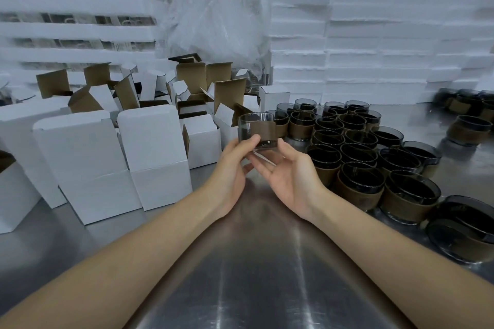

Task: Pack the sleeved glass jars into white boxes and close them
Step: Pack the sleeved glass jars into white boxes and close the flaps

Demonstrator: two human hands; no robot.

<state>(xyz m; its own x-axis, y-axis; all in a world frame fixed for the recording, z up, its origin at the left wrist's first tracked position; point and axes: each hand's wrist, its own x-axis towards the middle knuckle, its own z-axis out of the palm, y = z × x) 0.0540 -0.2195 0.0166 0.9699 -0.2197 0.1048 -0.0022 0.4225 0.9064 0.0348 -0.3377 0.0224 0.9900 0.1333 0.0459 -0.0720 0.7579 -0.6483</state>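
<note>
Steel table (267,275), stacked white foam slabs (374,43), crumpled clear plastic (216,21)

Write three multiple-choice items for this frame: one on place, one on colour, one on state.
1. Where does the group of sleeved jars stand on the steel table?
A. To the person's right
B. To the person's left
C. Inside the boxes

2. What colour are the jars' sleeves?
A. White
B. Brown
C. Blue

3. What state is the held jar in?
A. Boxed
B. Lying on the table
C. Upright, held by both hands

Key: 1 A, the closed white boxes stand left instead. 2 B, brown bands wrap the glass. 3 C, the left hand and right hand hold it above the table.
</note>
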